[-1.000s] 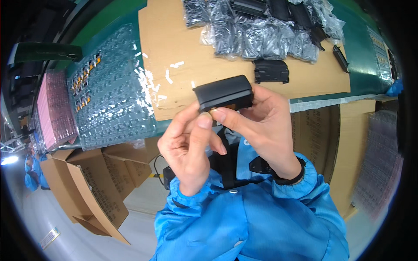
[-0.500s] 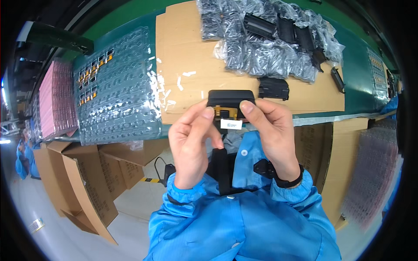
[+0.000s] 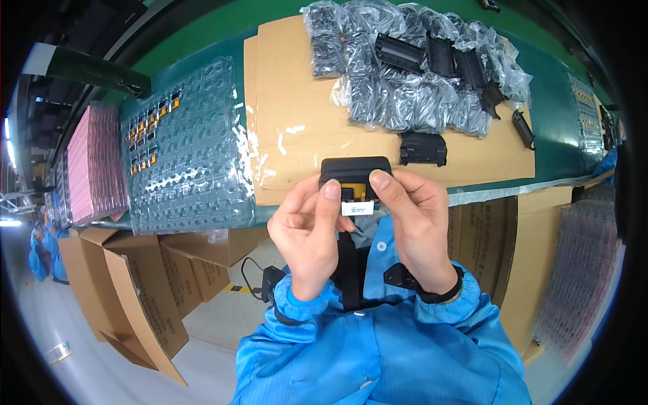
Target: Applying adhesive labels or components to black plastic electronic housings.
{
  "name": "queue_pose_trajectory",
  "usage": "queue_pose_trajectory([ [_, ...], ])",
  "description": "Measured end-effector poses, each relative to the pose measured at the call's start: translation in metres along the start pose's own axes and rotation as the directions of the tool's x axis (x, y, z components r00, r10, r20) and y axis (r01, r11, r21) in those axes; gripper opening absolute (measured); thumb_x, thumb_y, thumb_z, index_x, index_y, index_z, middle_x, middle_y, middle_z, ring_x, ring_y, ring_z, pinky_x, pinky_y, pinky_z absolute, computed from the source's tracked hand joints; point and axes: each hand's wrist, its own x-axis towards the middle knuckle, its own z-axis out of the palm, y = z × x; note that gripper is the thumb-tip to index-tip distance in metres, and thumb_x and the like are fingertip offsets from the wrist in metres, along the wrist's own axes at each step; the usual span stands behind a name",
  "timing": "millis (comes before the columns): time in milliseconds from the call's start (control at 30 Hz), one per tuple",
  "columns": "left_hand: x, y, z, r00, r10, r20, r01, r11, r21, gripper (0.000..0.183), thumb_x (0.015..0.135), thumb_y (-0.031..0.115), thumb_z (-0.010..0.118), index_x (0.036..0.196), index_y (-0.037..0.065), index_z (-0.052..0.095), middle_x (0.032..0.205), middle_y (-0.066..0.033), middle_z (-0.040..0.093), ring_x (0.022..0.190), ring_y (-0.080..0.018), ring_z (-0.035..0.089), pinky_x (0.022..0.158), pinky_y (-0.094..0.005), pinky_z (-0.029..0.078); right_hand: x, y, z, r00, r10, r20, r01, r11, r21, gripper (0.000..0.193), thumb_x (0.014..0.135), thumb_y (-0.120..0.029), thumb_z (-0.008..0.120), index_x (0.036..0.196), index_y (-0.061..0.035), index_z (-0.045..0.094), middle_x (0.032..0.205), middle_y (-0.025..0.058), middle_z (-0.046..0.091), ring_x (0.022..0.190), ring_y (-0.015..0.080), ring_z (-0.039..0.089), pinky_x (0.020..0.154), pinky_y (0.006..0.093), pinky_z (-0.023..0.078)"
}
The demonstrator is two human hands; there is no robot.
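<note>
Both hands hold a black plastic housing (image 3: 355, 168) just above the near edge of the cardboard. My left hand (image 3: 307, 233) grips its left side, thumb on top by an orange flex circuit (image 3: 358, 190) and the other fingers curled beneath. On the right side my right hand (image 3: 417, 226) is closed too, its thumb pressing the face beside the flex circuit. A white label (image 3: 357, 208) sticks out at the near side of the part. Whether the flex circuit lies fully inside the housing I cannot tell. Beyond my right fingers another black plastic housing (image 3: 422, 148) lies on the cardboard.
A cardboard sheet (image 3: 290, 81) carries several bagged black parts (image 3: 405, 101) at the back. To the left sits a clear blister tray (image 3: 196, 162) with several orange flex circuits, beside stacked pink trays (image 3: 98, 162). White strips lie scattered. Below the bench edge stand open cartons (image 3: 145, 290).
The housing and both hands have come slightly nearer my body. My left thumb has shifted up along the housing's left side, and the left fingers are tucked more beneath it.
</note>
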Motion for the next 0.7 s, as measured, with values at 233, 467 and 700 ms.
queue_pose_trajectory([
  [233, 0.001, -0.007, 0.012, 0.997, 0.070, 0.045, -0.063, 0.990, -0.127, 0.022, 0.098, 0.010, 0.062, 0.111, -0.008, 0.061, 0.085, -0.0097, 0.070, 0.066, -0.0086, 0.063, 0.053, -0.0222, 0.051, 0.001, -0.014, 0.008, 0.996, 0.035, -0.086, -0.026, 0.994, 0.107, 0.027, 0.100, -0.018, 0.061, 0.084, 0.0028, 0.068, 0.072, 0.0014, 0.064, 0.066, 0.0060, 0.055, 0.058, 0.0235, 0.044],
  [467, 0.021, -0.011, -0.011, 0.986, -0.137, 0.099, 0.152, 0.973, -0.172, 0.016, 0.095, 0.009, 0.063, 0.107, 0.000, 0.059, 0.081, -0.0009, 0.062, 0.066, -0.0059, 0.050, 0.059, -0.0217, 0.040, 0.007, 0.001, -0.001, 0.989, -0.145, -0.001, 0.137, 0.934, -0.330, 0.029, 0.098, -0.018, 0.064, 0.076, 0.0008, 0.061, 0.064, -0.0038, 0.048, 0.063, 0.0025, 0.038, 0.051, 0.0257, 0.032],
  [700, 0.031, -0.022, -0.013, 0.998, -0.024, 0.058, 0.038, 0.964, -0.265, 0.027, 0.091, 0.003, 0.065, 0.114, 0.004, 0.050, 0.088, -0.0038, 0.062, 0.072, -0.0083, 0.052, 0.065, -0.0226, 0.041, 0.018, 0.003, 0.004, 0.927, -0.369, 0.073, 0.364, 0.831, -0.421, 0.023, 0.096, -0.016, 0.065, 0.085, 0.0037, 0.063, 0.065, 0.0023, 0.047, 0.061, 0.0055, 0.039, 0.050, 0.0275, 0.034],
])
